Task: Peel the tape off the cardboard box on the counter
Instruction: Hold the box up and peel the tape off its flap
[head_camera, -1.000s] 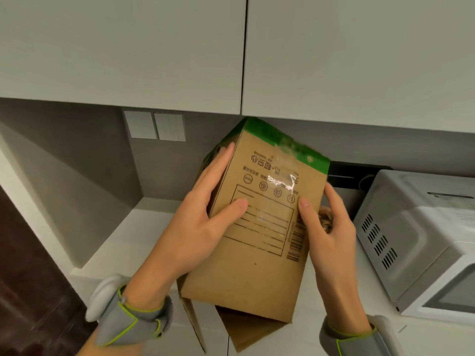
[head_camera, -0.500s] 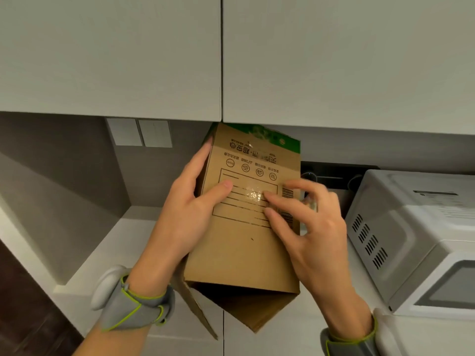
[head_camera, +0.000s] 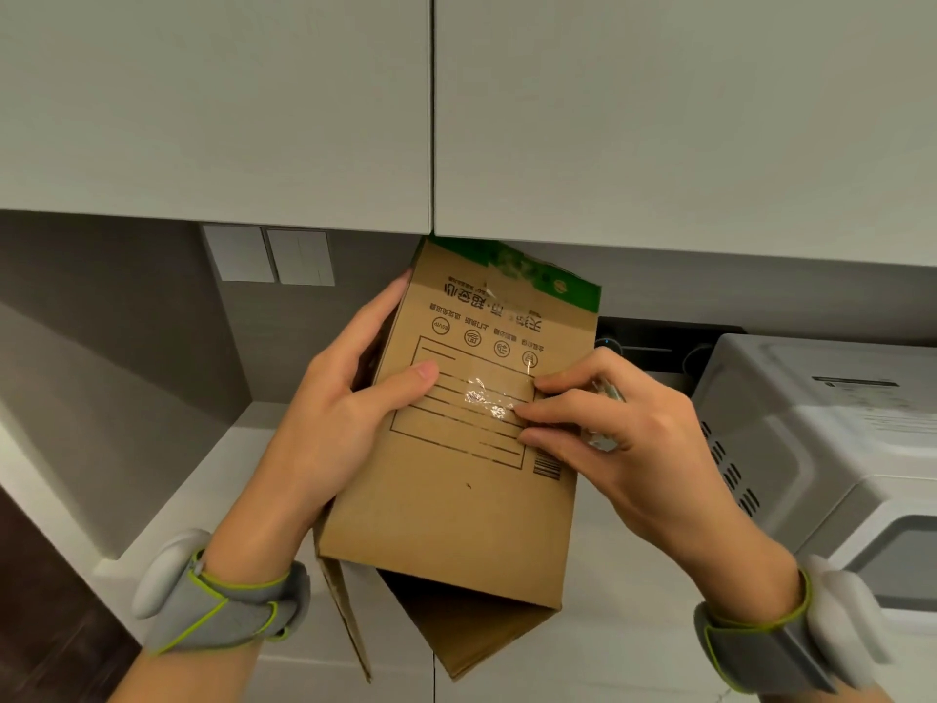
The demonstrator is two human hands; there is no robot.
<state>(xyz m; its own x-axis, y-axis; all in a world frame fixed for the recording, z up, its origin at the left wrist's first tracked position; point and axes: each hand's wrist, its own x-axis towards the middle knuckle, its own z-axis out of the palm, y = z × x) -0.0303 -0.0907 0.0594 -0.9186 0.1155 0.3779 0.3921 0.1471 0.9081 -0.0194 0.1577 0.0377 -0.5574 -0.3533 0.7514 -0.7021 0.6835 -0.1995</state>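
A brown cardboard box point(head_camera: 456, 509) with a green top band and upside-down print is held up above the counter, its bottom flaps hanging open. My left hand point(head_camera: 329, 428) grips its left edge, thumb pressed on the front panel. A crinkled piece of clear tape point(head_camera: 487, 398) sticks to the printed form area. My right hand point(head_camera: 618, 438) rests its fingertips on the tape's right end; a wad of crumpled clear tape point(head_camera: 603, 438) sits in its palm.
A white microwave point(head_camera: 821, 449) stands at the right. White wall cabinets point(head_camera: 253, 109) hang overhead, close to the box top. Two wall switches point(head_camera: 268, 256) sit on the grey backsplash. The white counter point(head_camera: 213, 479) lies below, a dark appliance point(head_camera: 654, 347) behind the box.
My right hand moved from the box's right edge onto the front panel at the tape. The box turned more upright and square to me. My left hand kept its grip.
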